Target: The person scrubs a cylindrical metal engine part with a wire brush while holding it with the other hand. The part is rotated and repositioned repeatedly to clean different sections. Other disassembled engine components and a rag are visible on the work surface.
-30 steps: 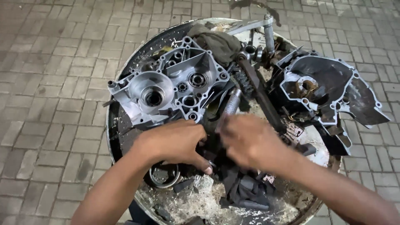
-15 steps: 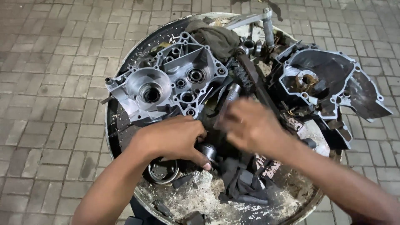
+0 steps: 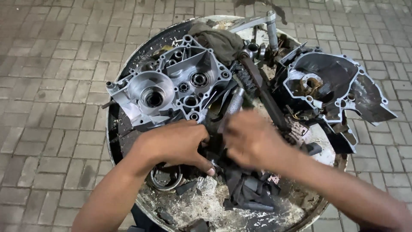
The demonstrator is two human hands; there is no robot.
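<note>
My left hand curls around a small dark metal part in the middle of a round metal pan. Motion blurs my right hand, which is closed over the same greasy part from the right side. A silver engine case half lies just behind my left hand. A steel shaft pokes out above my right hand's fingers. What my right hand grips is hidden.
A dark engine cover sits at the pan's right side. A grey rag, a long black bar and a metal lever lie at the back. A bearing ring and dark cloth rest near me. Brick paving surrounds the pan.
Both hands stay on the part at the pan's middle; my right hand has shifted and is now blurred. The camera view has moved slightly.
</note>
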